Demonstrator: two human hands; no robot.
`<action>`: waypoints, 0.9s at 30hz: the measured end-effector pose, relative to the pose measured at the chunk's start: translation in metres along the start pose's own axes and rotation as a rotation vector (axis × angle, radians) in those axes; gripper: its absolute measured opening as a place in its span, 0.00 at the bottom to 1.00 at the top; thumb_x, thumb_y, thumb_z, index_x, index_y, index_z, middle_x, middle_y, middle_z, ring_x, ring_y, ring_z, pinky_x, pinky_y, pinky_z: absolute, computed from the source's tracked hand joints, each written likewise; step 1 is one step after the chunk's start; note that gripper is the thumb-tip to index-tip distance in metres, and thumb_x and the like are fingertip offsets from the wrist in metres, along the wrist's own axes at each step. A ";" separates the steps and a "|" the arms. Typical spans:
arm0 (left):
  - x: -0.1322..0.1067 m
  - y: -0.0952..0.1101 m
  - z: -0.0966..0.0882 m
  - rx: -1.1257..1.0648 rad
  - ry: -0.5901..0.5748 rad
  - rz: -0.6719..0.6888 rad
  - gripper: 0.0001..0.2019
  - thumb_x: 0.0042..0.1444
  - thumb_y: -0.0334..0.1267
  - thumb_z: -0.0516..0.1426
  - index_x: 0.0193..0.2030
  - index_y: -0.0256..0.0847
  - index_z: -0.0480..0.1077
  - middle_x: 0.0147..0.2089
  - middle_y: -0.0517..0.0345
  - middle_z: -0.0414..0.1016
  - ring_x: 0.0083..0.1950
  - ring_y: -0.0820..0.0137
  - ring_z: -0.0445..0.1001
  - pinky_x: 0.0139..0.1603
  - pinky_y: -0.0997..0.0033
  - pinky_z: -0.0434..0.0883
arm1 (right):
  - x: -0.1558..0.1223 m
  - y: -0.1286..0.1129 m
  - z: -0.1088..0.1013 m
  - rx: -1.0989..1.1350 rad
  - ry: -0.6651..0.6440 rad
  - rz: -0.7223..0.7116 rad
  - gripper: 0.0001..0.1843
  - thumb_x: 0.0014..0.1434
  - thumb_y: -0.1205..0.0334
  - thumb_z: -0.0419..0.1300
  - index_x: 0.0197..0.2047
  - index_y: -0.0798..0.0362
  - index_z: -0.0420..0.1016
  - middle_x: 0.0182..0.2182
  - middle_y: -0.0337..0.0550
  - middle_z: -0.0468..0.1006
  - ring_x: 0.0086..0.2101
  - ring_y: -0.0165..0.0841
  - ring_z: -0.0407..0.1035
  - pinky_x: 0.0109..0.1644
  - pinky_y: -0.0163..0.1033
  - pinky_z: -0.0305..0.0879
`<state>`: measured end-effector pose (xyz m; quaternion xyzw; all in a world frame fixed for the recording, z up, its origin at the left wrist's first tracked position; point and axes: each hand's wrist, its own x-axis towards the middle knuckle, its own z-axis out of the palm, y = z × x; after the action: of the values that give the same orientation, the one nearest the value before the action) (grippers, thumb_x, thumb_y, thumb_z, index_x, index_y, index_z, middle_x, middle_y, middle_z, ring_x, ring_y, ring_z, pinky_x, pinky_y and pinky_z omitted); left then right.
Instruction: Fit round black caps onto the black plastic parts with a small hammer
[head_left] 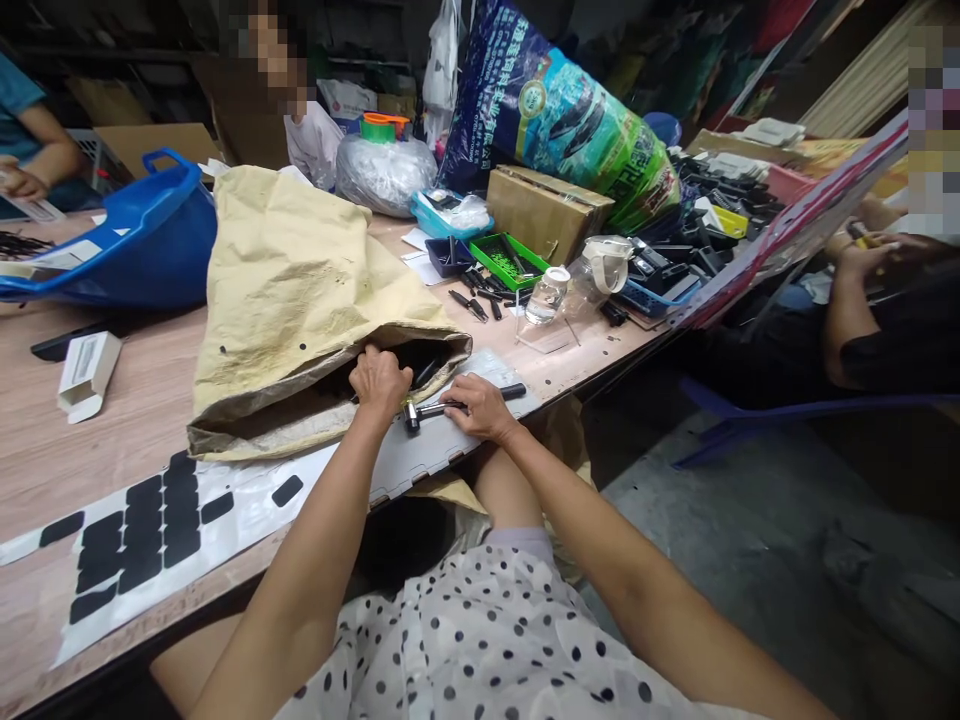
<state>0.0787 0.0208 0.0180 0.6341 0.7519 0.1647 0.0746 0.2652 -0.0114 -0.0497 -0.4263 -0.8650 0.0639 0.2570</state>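
Table: long wood-look table (112, 440) in a packed workshop, a co-worker's arm (840, 320) off at the right edge, big printed bag (562, 120) propped at the back.
Sack: huge tan paper sack (300, 290) lying on its side, mouth facing the person, dark stuff just showing inside.
Sheet: white sheet (247, 510) with rows of black pads, flat along the near edge and reaching up to the sack's mouth.
Left hand: left hand (380, 382) sits right at the sack's opening, knuckles up, fingers curled down into the mouth. Tips are hidden, so can't tell what they've got, if anything.
Right hand: right hand (480, 405) just beside the left, palm down, wrist low, fingers wrapped over the handle.
Hammer: small hammer (421, 411) flat on the sheet, long axis running left-right. The head points at the left hand, nearly touching it, and the black grip pokes out past the right hand. The right hand is the one actually on it.
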 end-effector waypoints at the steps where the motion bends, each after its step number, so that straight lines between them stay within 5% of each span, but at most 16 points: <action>1: -0.002 -0.003 -0.005 -0.012 -0.013 0.011 0.09 0.54 0.40 0.60 0.37 0.39 0.79 0.49 0.40 0.75 0.53 0.46 0.75 0.49 0.52 0.73 | 0.000 0.000 0.000 0.001 -0.001 0.003 0.06 0.59 0.64 0.63 0.40 0.48 0.81 0.35 0.42 0.74 0.39 0.38 0.65 0.45 0.41 0.63; 7: -0.047 -0.056 -0.024 -0.200 -0.014 0.172 0.12 0.56 0.46 0.59 0.41 0.45 0.79 0.37 0.55 0.79 0.40 0.59 0.77 0.42 0.63 0.71 | 0.001 -0.001 -0.001 0.005 -0.004 0.004 0.06 0.59 0.64 0.64 0.40 0.48 0.81 0.35 0.42 0.75 0.38 0.38 0.65 0.45 0.41 0.63; 13: -0.102 -0.115 0.001 -0.294 -0.015 0.321 0.10 0.56 0.47 0.59 0.38 0.45 0.78 0.37 0.55 0.79 0.42 0.60 0.74 0.43 0.62 0.71 | 0.000 -0.001 -0.002 0.005 0.004 0.001 0.06 0.59 0.64 0.63 0.40 0.49 0.80 0.35 0.43 0.75 0.38 0.38 0.65 0.45 0.41 0.62; 22: -0.108 -0.121 0.014 -0.457 0.014 0.291 0.09 0.54 0.45 0.62 0.38 0.46 0.79 0.36 0.56 0.75 0.43 0.61 0.71 0.44 0.62 0.71 | 0.000 0.007 -0.004 0.021 -0.024 -0.018 0.04 0.63 0.61 0.62 0.38 0.49 0.79 0.35 0.43 0.75 0.38 0.38 0.66 0.44 0.41 0.62; 27: -0.107 -0.120 0.017 -0.510 -0.005 0.275 0.07 0.53 0.43 0.63 0.38 0.46 0.80 0.35 0.57 0.75 0.41 0.62 0.71 0.43 0.63 0.71 | -0.005 -0.017 -0.009 0.122 0.082 0.000 0.09 0.68 0.59 0.57 0.41 0.48 0.79 0.36 0.43 0.77 0.39 0.36 0.70 0.44 0.40 0.66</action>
<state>-0.0076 -0.0987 -0.0492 0.6911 0.5932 0.3552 0.2104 0.2604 -0.0268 -0.0382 -0.4120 -0.8482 0.0989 0.3177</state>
